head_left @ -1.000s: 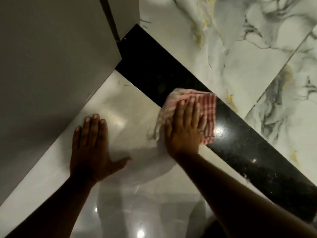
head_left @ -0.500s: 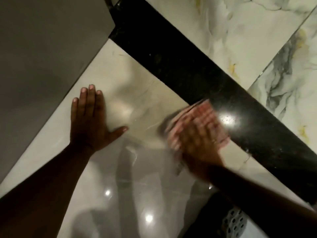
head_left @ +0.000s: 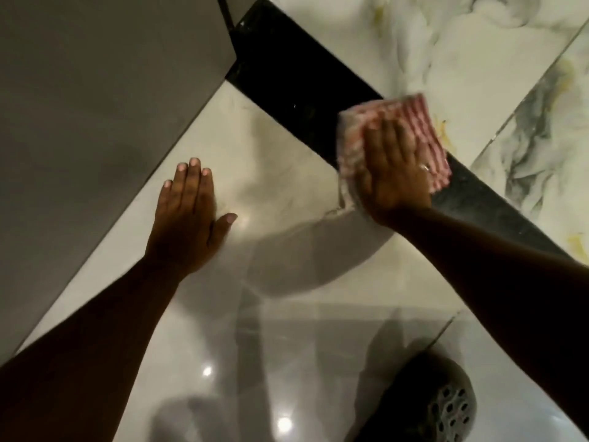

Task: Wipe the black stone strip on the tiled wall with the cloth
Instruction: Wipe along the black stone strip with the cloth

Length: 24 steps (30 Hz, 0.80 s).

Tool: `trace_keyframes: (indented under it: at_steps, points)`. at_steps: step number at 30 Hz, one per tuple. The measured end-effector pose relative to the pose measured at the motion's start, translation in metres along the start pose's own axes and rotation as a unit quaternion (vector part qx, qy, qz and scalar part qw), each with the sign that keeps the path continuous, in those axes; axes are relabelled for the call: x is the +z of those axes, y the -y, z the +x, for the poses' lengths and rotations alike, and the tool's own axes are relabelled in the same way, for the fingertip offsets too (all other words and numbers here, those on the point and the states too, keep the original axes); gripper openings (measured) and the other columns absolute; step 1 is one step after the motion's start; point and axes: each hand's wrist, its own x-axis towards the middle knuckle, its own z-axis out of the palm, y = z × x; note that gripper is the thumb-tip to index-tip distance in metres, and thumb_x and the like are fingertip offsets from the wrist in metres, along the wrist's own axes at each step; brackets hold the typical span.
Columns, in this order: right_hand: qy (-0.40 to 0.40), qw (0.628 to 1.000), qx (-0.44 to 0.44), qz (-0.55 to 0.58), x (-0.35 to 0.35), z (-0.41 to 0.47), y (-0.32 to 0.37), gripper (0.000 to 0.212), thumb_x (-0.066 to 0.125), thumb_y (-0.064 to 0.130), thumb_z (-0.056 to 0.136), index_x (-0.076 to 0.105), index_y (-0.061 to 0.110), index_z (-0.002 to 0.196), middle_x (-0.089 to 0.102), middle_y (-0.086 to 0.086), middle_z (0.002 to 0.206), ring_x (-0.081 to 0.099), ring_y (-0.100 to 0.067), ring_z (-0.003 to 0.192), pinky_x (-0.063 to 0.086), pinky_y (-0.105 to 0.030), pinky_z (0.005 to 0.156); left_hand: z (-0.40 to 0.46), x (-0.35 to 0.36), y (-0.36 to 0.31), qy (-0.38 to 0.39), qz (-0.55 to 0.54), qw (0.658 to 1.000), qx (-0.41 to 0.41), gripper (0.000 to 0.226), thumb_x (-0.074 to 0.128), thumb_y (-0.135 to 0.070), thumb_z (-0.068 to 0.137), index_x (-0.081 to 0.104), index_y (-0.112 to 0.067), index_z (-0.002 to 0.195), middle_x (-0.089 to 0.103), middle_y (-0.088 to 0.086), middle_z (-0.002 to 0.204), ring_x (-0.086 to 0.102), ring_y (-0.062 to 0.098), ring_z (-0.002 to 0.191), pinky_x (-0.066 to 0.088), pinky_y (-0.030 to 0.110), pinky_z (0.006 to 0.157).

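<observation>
Both forearms bare, no sleeves visible to frame edge. Right hand (head_left: 393, 173): ring on one finger, metallic glint. Left hand (head_left: 186, 218): no jewellery seen; nails short, pale.

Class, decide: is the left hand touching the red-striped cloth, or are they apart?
Apart. The head view shows the left hand flat on the pale tile, with bare tile between it and the cloth under the right hand.
</observation>
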Motion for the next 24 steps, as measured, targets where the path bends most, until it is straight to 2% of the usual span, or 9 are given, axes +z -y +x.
trace_keyframes:
  at_steps: [2,4,7,11,13,16,19,21,24]
  points:
    - [-0.005,0.994,0.108,0.029,0.0,-0.031,-0.023,0.073,0.014,0.053,0.097,0.01,0.014,0.158,0.008,-0.015,0.166,0.007,-0.034,0.153,0.003,-0.057,0.12,0.0,-0.006,-0.005,0.009,0.004,1.0,-0.008,0.089,0.025,-0.06,0.097,0.026,0.009,0.155,0.021,0.031,0.164,0.021,0.047,0.153,0.024,0.06,0.12]
    - [0.006,0.991,0.128,0.024,0.009,-0.071,-0.021,0.072,0.012,0.054,0.097,0.004,0.016,0.158,-0.001,-0.013,0.167,-0.002,-0.032,0.153,0.0,-0.058,0.122,0.0,-0.007,-0.014,0.019,0.005,1.0,-0.02,0.091,0.026,-0.061,0.097,0.025,0.01,0.154,0.019,0.032,0.163,0.02,0.048,0.153,0.024,0.059,0.121]
    - [0.009,0.998,0.06,0.027,0.019,-0.093,0.0,0.069,0.018,0.051,0.098,0.012,0.014,0.156,0.002,-0.012,0.162,-0.001,-0.036,0.149,-0.002,-0.061,0.118,0.002,0.0,-0.044,0.016,0.008,1.0,-0.004,0.088,0.03,-0.058,0.099,0.025,0.011,0.154,0.02,0.034,0.163,0.021,0.05,0.152,0.026,0.06,0.119]
    - [0.024,0.996,-0.091,0.001,0.011,-0.039,0.001,0.067,0.016,0.052,0.099,0.013,0.021,0.158,0.01,-0.009,0.167,0.004,-0.034,0.154,0.002,-0.061,0.12,-0.002,0.019,-0.08,-0.022,0.029,0.998,0.049,0.081,0.031,-0.053,0.103,0.025,0.009,0.155,0.022,0.033,0.163,0.023,0.049,0.151,0.025,0.057,0.12]
    - [-0.002,0.995,-0.098,0.004,0.005,-0.024,-0.019,0.065,0.019,0.049,0.099,0.02,0.019,0.157,0.017,-0.01,0.166,0.011,-0.033,0.153,0.006,-0.06,0.121,-0.002,0.023,-0.098,-0.027,0.032,0.997,0.061,0.08,0.033,-0.052,0.103,0.025,0.009,0.155,0.022,0.033,0.162,0.022,0.049,0.151,0.024,0.056,0.12]
    - [-0.036,0.997,0.054,0.03,0.002,-0.035,-0.062,0.066,0.017,0.047,0.1,0.013,0.016,0.158,0.013,-0.013,0.166,0.01,-0.034,0.153,0.007,-0.057,0.122,-0.005,0.022,-0.116,-0.014,0.02,0.999,0.043,0.084,0.037,-0.052,0.101,0.023,0.011,0.154,0.02,0.034,0.162,0.019,0.05,0.152,0.023,0.058,0.122]
    - [-0.039,0.964,0.251,0.075,0.006,-0.088,-0.084,0.07,0.012,0.051,0.097,0.003,0.018,0.158,0.001,-0.012,0.167,0.001,-0.032,0.154,0.0,-0.055,0.123,-0.007,0.017,-0.136,0.011,0.004,1.0,0.005,0.093,0.035,-0.059,0.097,0.018,0.012,0.155,0.013,0.036,0.163,0.012,0.05,0.153,0.018,0.06,0.124]
    - [-0.018,0.956,0.275,0.102,0.014,-0.125,-0.058,0.071,0.013,0.053,0.096,-0.001,0.019,0.158,-0.004,-0.012,0.167,-0.003,-0.033,0.154,-0.009,-0.053,0.122,-0.012,0.016,-0.151,0.035,-0.014,0.999,-0.018,0.102,0.029,-0.066,0.093,0.012,0.012,0.156,0.007,0.036,0.164,0.005,0.049,0.154,0.011,0.059,0.124]
    - [0.017,0.972,0.2,0.118,0.03,-0.145,-0.036,0.067,0.015,0.052,0.101,-0.012,0.024,0.156,-0.021,-0.005,0.163,-0.017,-0.031,0.152,-0.024,-0.049,0.117,-0.014,0.018,-0.167,0.048,-0.015,0.999,-0.016,0.105,0.027,-0.069,0.091,0.01,0.013,0.156,0.006,0.037,0.163,0.004,0.05,0.154,0.011,0.06,0.123]
